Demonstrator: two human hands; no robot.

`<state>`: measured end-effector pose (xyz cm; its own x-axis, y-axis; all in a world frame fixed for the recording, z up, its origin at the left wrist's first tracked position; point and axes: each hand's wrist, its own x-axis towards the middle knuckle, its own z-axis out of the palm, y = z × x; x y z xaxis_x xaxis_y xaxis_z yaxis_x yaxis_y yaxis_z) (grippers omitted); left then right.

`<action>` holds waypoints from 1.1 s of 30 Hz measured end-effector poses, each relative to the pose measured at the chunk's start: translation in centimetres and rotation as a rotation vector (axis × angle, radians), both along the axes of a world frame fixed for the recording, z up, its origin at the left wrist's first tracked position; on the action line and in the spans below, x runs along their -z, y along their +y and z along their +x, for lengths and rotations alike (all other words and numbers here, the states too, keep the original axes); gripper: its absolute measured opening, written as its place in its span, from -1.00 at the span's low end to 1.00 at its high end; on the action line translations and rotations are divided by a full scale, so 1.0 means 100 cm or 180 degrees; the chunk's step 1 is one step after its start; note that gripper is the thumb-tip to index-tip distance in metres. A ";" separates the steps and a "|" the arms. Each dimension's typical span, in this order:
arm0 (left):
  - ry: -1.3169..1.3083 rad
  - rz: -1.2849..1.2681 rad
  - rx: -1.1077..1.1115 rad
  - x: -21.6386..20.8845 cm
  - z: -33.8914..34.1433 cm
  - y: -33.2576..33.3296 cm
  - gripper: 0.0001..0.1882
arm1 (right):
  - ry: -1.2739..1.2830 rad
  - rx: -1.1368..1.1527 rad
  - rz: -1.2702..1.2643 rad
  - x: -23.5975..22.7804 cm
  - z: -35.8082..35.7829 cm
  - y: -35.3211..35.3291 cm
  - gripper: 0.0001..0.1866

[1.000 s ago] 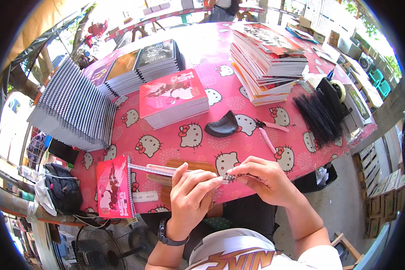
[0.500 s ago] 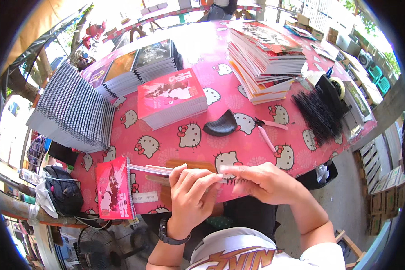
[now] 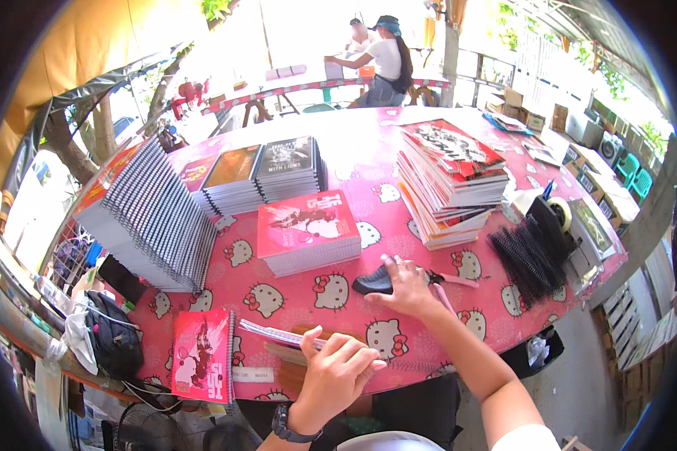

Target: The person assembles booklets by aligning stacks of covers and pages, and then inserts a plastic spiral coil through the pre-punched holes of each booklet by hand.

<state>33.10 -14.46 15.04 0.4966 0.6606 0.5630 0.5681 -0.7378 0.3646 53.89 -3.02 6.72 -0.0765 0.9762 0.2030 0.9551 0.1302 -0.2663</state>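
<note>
Hands apart. Left hand [image 3: 338, 370] closed on a thin notebook [image 3: 278, 331], held edge-on over a brown wooden board [image 3: 296, 373] at the near edge of the pink cat-print table [image 3: 293, 289]; a faint coil [image 3: 421, 367] runs right from it. Right hand [image 3: 408, 288] reaches forward, fingers over a black curved piece [image 3: 371, 283]; can't tell how firmly it grips. Pink-handled pliers [image 3: 459, 281] just beside that hand, partly hidden by it. Red spiral notebook [image 3: 203, 357] lies flat at left, white paper strip [image 3: 253, 374] next to it. Behind: red-covered stack [image 3: 310, 233], tall stack of spiral-bound books [image 3: 154, 222] at left, lower dark-covered stack [image 3: 287, 161], uneven pile of booklets [image 3: 453, 184]. Right side: bundle of black coils [image 3: 530, 261], tape roll [image 3: 560, 213] near it. Person in white top [image 3: 388, 60] at far table.
</note>
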 end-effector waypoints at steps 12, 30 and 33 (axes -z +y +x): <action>-0.0319 0.0023 -0.0143 -0.006 0.000 0.000 -0.85 | 0.2711 -0.0863 -0.0450 -0.009 0.000 -0.091 -0.40; -0.0444 0.0067 -0.0409 0.003 -0.033 0.009 -0.79 | 0.3301 -0.2231 -0.1024 -0.079 -0.008 -0.094 -0.46; -0.0395 0.0072 -0.0503 0.005 -0.035 0.007 -0.78 | 0.3207 -0.1664 -0.1054 -0.078 -0.004 -0.087 -0.55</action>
